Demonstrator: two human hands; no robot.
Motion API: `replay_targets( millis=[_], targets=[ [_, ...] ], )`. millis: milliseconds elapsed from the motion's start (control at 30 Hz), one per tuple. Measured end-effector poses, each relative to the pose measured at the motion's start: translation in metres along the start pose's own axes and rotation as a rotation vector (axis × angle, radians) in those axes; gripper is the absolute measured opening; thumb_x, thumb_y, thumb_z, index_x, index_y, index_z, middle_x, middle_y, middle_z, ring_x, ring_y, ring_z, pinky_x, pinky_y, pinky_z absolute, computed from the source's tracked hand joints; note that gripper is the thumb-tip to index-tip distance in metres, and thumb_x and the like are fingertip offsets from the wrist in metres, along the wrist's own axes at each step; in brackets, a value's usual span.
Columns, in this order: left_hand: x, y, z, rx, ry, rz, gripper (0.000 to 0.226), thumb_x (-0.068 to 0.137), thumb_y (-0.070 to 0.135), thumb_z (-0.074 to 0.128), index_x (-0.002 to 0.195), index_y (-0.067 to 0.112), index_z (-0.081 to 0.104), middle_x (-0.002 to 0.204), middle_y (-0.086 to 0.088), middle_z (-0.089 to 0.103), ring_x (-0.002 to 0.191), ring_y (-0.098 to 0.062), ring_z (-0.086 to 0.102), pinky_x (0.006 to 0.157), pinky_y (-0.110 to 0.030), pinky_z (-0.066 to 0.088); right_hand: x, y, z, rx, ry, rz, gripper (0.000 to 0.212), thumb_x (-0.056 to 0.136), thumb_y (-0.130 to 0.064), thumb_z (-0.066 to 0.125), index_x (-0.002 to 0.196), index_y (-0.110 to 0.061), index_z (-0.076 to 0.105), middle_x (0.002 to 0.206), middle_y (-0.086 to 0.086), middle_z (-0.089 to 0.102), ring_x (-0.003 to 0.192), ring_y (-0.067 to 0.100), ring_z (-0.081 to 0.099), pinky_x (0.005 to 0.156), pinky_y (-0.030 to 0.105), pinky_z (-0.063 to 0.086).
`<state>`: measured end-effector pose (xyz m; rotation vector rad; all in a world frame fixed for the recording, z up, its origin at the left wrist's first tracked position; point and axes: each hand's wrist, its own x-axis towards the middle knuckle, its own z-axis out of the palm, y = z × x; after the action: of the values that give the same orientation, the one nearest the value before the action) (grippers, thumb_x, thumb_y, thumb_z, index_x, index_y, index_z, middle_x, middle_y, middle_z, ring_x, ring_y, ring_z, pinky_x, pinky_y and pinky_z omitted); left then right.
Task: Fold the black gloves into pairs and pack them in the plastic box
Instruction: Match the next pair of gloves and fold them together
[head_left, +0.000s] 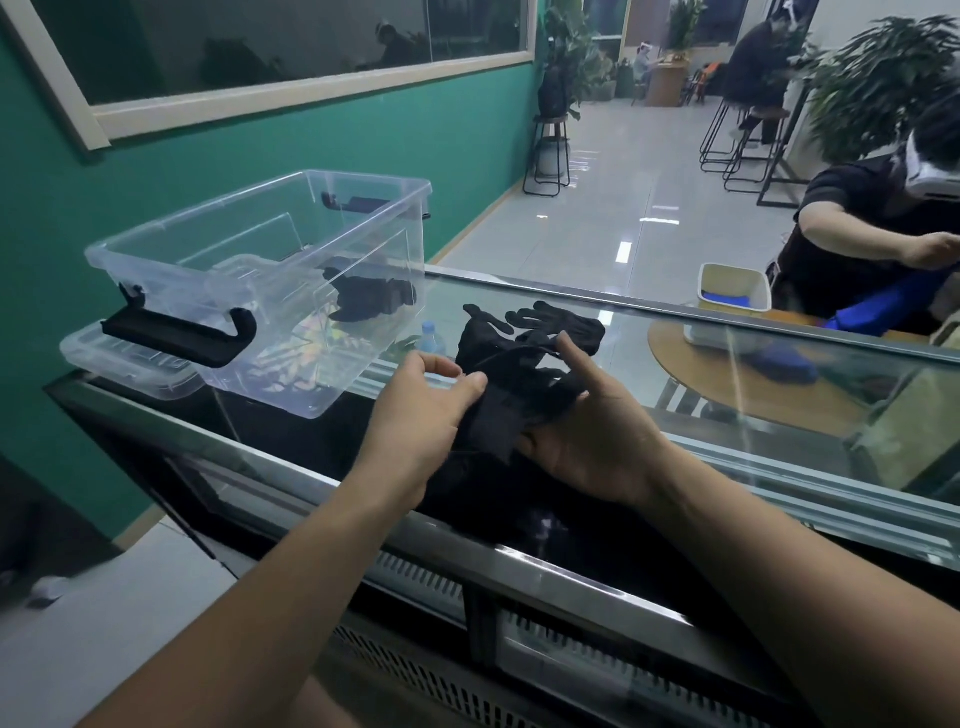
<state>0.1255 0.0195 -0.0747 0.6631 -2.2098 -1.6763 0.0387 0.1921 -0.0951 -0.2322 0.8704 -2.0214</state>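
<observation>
The folding step is in hand. The left hand (426, 410) pinches the cuff end of the black gloves (498, 415) between thumb and fingertips. The right hand (587, 441) lies palm-up beneath them, its lower fingers curled round the fabric and its index finger raised straight. The bundle is held just above the near edge of the glass display counter (779, 467). Black on black, it looks like two gloves laid together, though I cannot tell for certain.

One folded pair (374, 299) already lies inside the clear plastic box (197, 213), against its right wall. More loose gloves (550, 325) sit on the glass just beyond the hands, towards the far edge. So packing is probably early on.

The next move calls for doubling the held gloves over so they stay as a bundle, then carrying them left over the box rim. Limp knit may spring open if let go too soon.

The box stands at the counter's left end, resting on what appears to be its lid (119, 364). The top is reflective glass over a dark cabinet with a metal frame. Behind is a green wall (311, 135) with a framed window. To the right, pale glossy floor tiles, potted plants, bar stools, and another person (857, 223) working at a round wooden table (727, 384).
</observation>
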Motion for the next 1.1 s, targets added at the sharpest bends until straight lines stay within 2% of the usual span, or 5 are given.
replay_targets(
  millis=[200, 400, 633, 867, 1100],
  targets=[
    [-0.011, -0.006, -0.01, 0.258, 0.023, 0.174, 0.03, 0.097, 0.042, 0.079, 0.098, 0.026, 0.053, 0.084, 0.003, 0.07, 0.072, -0.014, 0.061, 0.065, -0.031, 0.048, -0.001, 0.002, 0.001, -0.043, -0.019, -0.006, 0.073, 0.111, -0.06, 0.043, 0.157, -0.005, 0.052, 0.16, 0.022, 0.053, 0.153, 0.037, 0.047, 0.133, 0.05, 0.027],
    [-0.009, -0.008, -0.004, -0.244, -0.134, -0.08, 0.014, 0.108, 0.017, 0.068, 0.103, 0.015, 0.055, 0.089, -0.021, 0.077, 0.056, -0.025, 0.075, 0.048, -0.029, 0.057, -0.005, 0.004, 0.007, -0.083, -0.039, 0.033, 0.069, 0.105, -0.052, 0.06, 0.153, -0.005, 0.044, 0.162, 0.024, 0.05, 0.156, 0.039, 0.042, 0.131, 0.049, 0.029],
    [-0.013, -0.021, -0.003, 0.025, -0.129, 0.133, 0.002, 0.103, 0.035, 0.073, 0.101, 0.035, 0.074, 0.094, -0.001, 0.08, 0.088, -0.021, 0.077, 0.084, -0.038, 0.063, -0.008, 0.002, 0.004, -0.038, -0.018, 0.046, 0.067, 0.107, -0.055, 0.053, 0.142, 0.001, 0.065, 0.154, 0.025, 0.059, 0.148, 0.039, 0.053, 0.126, 0.052, 0.039],
    [-0.033, -0.024, -0.013, 0.434, -0.212, 0.475, 0.062, 0.077, 0.051, 0.095, 0.131, 0.045, 0.064, 0.101, 0.022, 0.06, 0.096, 0.002, 0.06, 0.079, -0.007, 0.046, -0.008, -0.002, 0.003, 0.064, -0.066, 0.011, 0.077, 0.106, -0.058, 0.054, 0.148, 0.006, 0.058, 0.159, 0.028, 0.051, 0.149, 0.042, 0.05, 0.129, 0.053, 0.032],
    [-0.032, -0.041, -0.014, 0.234, -0.186, 0.429, 0.008, 0.102, 0.033, 0.075, 0.105, 0.038, 0.08, 0.085, 0.005, 0.075, 0.077, -0.02, 0.069, 0.075, -0.041, 0.058, -0.005, -0.003, 0.004, 0.088, -0.056, -0.003, 0.08, 0.104, -0.059, 0.058, 0.149, 0.006, 0.057, 0.159, 0.026, 0.052, 0.15, 0.041, 0.05, 0.131, 0.054, 0.028]
  ],
)
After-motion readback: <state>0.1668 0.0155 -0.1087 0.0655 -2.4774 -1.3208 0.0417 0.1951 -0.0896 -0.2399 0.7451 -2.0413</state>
